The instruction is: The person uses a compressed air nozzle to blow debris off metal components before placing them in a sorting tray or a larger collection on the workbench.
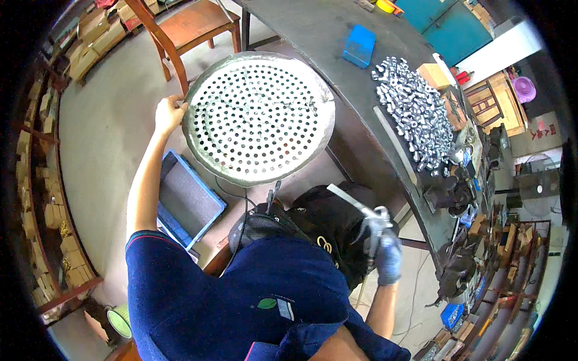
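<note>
My bare left hand (169, 114) is closed on the left rim of a large round metal tray (259, 120) pierced all over with holes. The tray is held up in front of me, between the chair and the workbench. Its rim looks dented, and a dark line crosses the upper part. On the right, my gloved right hand (388, 259) is wrapped round a silvery air blow gun (376, 224). The gun's long pale nozzle (349, 198) points up and left, below the tray. Motion blurs the gun and the glove somewhat.
A dark workbench (301, 24) runs along the right, bearing a heap of small shiny metal parts (415, 114), a blue box (359, 46) and clamping tools. A blue crate (186, 198) sits on the floor at left. Beyond it is a wooden chair (195, 24); shelves with cartons line the left.
</note>
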`<move>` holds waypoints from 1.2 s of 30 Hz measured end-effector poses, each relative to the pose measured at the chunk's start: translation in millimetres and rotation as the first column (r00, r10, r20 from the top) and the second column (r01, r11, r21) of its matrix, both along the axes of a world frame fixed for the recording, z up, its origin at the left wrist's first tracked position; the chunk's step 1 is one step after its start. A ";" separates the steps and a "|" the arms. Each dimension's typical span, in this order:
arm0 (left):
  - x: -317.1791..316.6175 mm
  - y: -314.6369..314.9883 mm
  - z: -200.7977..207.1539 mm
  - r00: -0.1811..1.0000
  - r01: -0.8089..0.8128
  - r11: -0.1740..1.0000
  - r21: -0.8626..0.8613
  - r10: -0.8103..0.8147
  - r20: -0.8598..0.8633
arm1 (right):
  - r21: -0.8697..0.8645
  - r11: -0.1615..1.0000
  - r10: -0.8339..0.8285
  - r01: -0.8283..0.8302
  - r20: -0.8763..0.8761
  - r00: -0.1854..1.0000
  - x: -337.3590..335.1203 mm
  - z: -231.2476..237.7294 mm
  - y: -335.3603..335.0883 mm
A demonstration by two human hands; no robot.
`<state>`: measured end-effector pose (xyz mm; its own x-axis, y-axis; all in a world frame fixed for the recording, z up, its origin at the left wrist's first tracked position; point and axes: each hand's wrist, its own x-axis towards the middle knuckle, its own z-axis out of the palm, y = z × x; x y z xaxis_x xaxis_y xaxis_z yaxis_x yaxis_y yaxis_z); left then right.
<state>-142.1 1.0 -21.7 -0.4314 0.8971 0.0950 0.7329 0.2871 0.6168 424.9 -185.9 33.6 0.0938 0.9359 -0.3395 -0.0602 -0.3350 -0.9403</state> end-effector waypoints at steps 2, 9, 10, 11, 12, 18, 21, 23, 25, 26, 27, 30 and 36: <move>-2.5 -2.7 -5.3 0.997 0.005 1.000 0.031 -0.008 0.082 | 0.117 0.992 -0.026 0.053 -0.221 0.975 -11.8 29.4 10.3; -14.1 -1.4 -50.1 0.967 -0.028 0.981 0.193 -0.023 0.255 | -0.093 0.953 0.303 -0.289 0.353 0.885 -54.2 28.7 13.9; -18.0 -3.5 -52.3 0.973 -0.029 0.979 0.203 -0.019 0.230 | -0.239 0.941 0.326 -0.239 0.460 0.826 -66.1 37.9 20.1; -15.3 -2.7 -48.5 0.978 -0.020 0.977 0.214 -0.026 0.208 | -0.085 0.934 0.337 -0.348 0.538 0.773 -73.0 40.8 25.5; -13.9 -3.4 -42.4 0.981 -0.017 0.989 0.149 -0.012 0.196 | -0.066 0.928 0.340 -0.366 0.550 0.763 -82.7 48.7 30.7; -0.3 -6.7 1.1 0.904 0.071 0.983 0.170 0.009 -0.427 | -0.068 0.815 0.446 -0.575 0.707 0.548 -121.8 57.8 61.0; 31.2 2.1 30.6 0.932 0.168 0.959 0.228 -0.079 -0.355 | -0.026 0.857 0.432 -0.515 0.583 0.688 -115.3 42.2 52.4; 51.5 16.3 33.6 0.925 0.323 0.940 0.110 -0.288 -0.249 | -0.147 0.887 0.451 -0.439 0.484 0.750 -103.9 37.9 43.4; 72.1 38.4 27.3 0.831 0.507 0.862 0.019 -0.483 -0.276 | -0.159 0.919 0.394 -0.361 0.433 0.811 -85.8 22.0 29.5; 81.6 47.3 23.2 0.812 0.520 0.854 -0.016 -0.501 -0.298 | -0.126 0.937 0.347 -0.324 0.427 0.835 -77.9 14.0 20.8; 88.1 56.1 16.3 0.793 0.533 0.845 -0.051 -0.519 -0.319 | -0.093 0.954 0.298 -0.286 0.420 0.857 -70.1 9.1 12.4; 89.6 81.6 -13.6 0.744 0.579 0.811 -0.075 -0.565 -0.358 | -0.134 0.963 0.268 -0.234 0.397 0.878 -48.3 -4.1 -13.8; 98.8 88.3 -13.3 0.698 0.593 0.792 -0.147 -0.596 -0.397 | -0.131 0.989 0.098 -0.074 0.187 0.977 -26.0 -49.2 -46.2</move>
